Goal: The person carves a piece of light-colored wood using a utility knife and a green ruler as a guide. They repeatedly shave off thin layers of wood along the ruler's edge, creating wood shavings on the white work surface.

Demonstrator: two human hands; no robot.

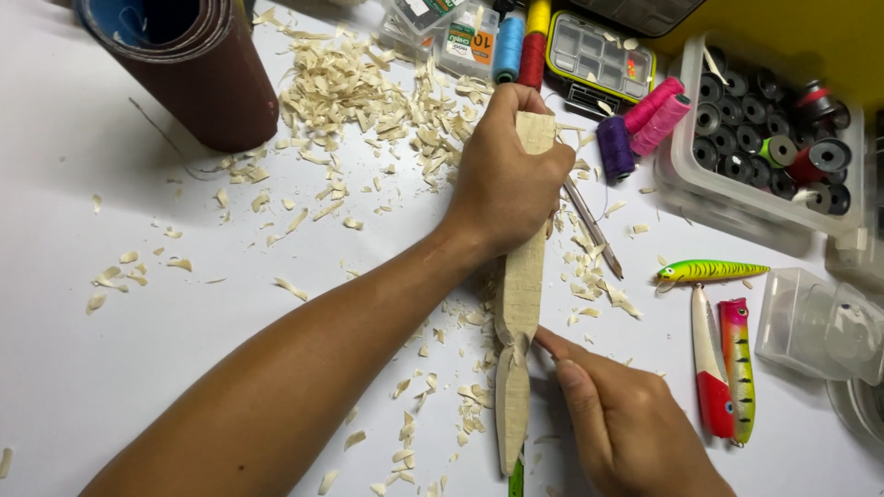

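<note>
- White tabletop (138, 368) fills the view, strewn with pale wood shavings (350, 87), thickest toward the far edge and in a thinner trail beside the work.
- Left hand (506, 179) is closed tight around the far part of a long carved wooden blank (521, 285), fingers wrapped over it and pressing it down to the table.
- The blank's long axis runs nearly straight away from the person, its far end (537, 129) poking out past the left fist and its tapered near end pointing back toward the camera.
- A narrow notch is cut into the blank just beyond the near end, and this waist lies between the two hands, closer to the right one.
- Right hand (626, 428) sits at the near right of the blank, fingers curled shut around what seems a thin tool; its tip touches the notch from the right side, but the blade itself is too hidden to make out.
- A slim metal-tipped rod or pencil (594, 230) lies just right of the left hand.
- Painted fishing lures (723, 368) lie well to the right, one green and yellow (709, 271) and two red-marked ones side by side.
- At the far right stand thread spools (645, 124), a clear tray of bobbins (769, 129) and a small clear box (810, 322).
- A dark red roll of sandpaper (193, 74) stands at the far left.
</note>
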